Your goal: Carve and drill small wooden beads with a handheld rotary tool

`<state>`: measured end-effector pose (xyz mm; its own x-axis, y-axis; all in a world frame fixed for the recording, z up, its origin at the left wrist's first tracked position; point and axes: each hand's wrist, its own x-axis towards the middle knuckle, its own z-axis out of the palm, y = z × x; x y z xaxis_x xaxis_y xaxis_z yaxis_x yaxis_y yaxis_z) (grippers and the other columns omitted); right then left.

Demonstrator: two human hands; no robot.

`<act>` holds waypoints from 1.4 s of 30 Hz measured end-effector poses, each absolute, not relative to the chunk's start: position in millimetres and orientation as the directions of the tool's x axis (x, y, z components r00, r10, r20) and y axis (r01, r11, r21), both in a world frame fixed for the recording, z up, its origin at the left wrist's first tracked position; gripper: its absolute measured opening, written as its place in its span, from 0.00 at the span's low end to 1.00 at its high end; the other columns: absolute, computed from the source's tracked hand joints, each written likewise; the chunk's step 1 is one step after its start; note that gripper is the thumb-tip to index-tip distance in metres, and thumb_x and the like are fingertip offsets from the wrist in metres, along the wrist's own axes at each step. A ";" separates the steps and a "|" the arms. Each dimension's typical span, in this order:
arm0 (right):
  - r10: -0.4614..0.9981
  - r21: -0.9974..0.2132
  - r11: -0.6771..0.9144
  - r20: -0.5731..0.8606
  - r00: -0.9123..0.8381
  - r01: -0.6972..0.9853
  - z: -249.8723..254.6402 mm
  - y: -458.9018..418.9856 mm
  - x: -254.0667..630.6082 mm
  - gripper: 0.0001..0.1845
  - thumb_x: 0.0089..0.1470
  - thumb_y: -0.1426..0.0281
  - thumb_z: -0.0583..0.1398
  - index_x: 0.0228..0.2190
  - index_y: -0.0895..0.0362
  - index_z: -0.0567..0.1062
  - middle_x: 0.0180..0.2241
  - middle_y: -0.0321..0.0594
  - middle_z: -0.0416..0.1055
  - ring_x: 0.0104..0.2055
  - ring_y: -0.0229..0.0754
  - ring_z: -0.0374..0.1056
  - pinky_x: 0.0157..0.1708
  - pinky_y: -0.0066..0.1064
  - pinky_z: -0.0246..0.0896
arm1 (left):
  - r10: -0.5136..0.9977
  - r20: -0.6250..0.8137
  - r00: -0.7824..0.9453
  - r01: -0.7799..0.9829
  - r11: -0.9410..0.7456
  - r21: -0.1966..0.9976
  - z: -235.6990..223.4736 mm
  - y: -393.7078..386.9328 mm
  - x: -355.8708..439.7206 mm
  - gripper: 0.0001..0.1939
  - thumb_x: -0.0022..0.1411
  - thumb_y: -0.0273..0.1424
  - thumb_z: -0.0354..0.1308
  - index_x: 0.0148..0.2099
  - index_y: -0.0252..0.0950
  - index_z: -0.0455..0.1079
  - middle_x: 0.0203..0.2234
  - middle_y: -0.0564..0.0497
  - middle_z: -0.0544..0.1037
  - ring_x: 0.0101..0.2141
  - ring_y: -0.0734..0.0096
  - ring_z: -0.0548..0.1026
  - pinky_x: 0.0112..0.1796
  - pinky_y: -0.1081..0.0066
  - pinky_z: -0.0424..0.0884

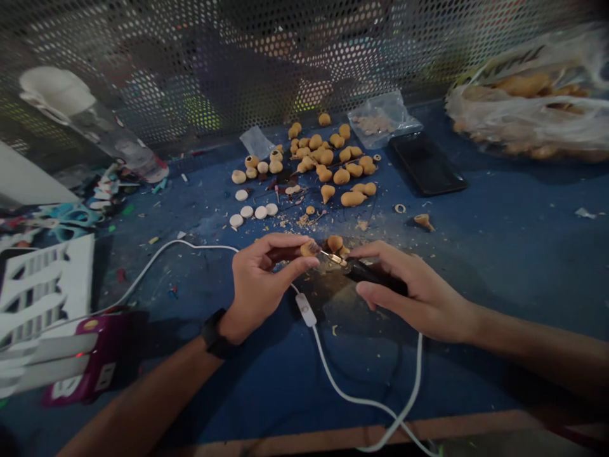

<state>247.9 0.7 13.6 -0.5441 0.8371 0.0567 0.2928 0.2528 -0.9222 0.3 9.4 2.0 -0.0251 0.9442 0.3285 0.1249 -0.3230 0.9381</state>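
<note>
Between thumb and fingers, my left hand [266, 270] pinches a small cut gourd piece [309, 248], its darker inside turned to the right. My right hand [413, 289] is wrapped round a black rotary tool [373, 276] with a brass-coloured collet. The tool's thin bit points left and meets the gourd piece, or comes very near it; I cannot tell which. Just behind the bit, another opened gourd piece [335, 243] rests on the blue table. A white cord with an inline switch [306, 309] runs below my hands.
Many small gourds [316, 155] lie beyond my hands, with white discs [261, 212] to their left. A black phone [428, 163] and a bag of gourds [528, 114] are at right. A bottle [128, 149], scissors [71, 219] and a purple power box [107, 358] stand left.
</note>
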 end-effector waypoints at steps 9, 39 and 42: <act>0.857 -0.936 0.221 0.053 -0.512 0.273 8.6 2.8 249.9 0.17 0.70 0.58 0.60 0.54 0.53 0.69 0.24 0.29 0.74 0.25 0.39 0.72 0.26 0.30 0.64 | 0.952 0.306 -0.006 0.087 -0.304 0.949 3.5 8.0 2.0 0.13 0.55 0.29 0.76 0.43 0.36 0.81 0.40 0.47 0.88 0.39 0.67 0.88 0.43 0.69 0.87; 0.838 -0.935 0.201 0.009 -0.545 0.293 9.0 3.9 248.4 0.18 0.70 0.55 0.60 0.54 0.53 0.70 0.25 0.30 0.75 0.25 0.40 0.73 0.27 0.31 0.67 | 0.957 0.290 0.013 0.103 -0.290 0.951 3.3 8.7 -0.4 0.16 0.55 0.31 0.77 0.45 0.38 0.80 0.39 0.49 0.88 0.37 0.68 0.87 0.41 0.70 0.86; 0.840 -0.938 0.191 0.003 -0.542 0.290 10.1 3.2 248.6 0.19 0.70 0.55 0.60 0.53 0.53 0.70 0.26 0.31 0.75 0.26 0.40 0.74 0.28 0.31 0.68 | 0.959 0.283 0.013 0.115 -0.282 0.952 2.8 8.5 -0.7 0.17 0.55 0.32 0.78 0.45 0.38 0.80 0.39 0.48 0.88 0.36 0.67 0.87 0.41 0.68 0.87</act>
<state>248.6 3.2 10.1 -0.5425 0.8401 0.0029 0.2901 0.1905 -0.9378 -0.7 8.5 2.8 0.0127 0.9591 0.2829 0.1154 -0.2825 0.9523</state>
